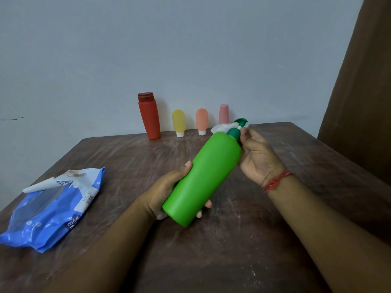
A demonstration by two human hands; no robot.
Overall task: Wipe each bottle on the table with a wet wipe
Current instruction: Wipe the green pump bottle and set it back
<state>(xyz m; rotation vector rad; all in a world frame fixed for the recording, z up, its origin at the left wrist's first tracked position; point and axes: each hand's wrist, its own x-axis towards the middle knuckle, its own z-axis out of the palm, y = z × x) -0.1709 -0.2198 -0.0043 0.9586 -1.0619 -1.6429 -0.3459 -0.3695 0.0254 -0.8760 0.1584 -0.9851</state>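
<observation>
My left hand [167, 190] grips the lower body of a bright green pump bottle [203, 178], held tilted above the table with its dark green pump head [238, 129] pointing up and away. My right hand [257, 157] is at the bottle's neck and holds a white wet wipe [222, 127] against the pump. Along the wall stand a tall red bottle [149, 116], a small yellow tube [178, 123], a small orange tube [201, 121] and a pink bottle [223, 114], partly behind the wipe.
A blue wet-wipe pack [50, 210] lies at the table's left, its flap peeled open. The dark brown table [232, 250] runs up to a pale wall. A brown curtain [359, 102] hangs at the right.
</observation>
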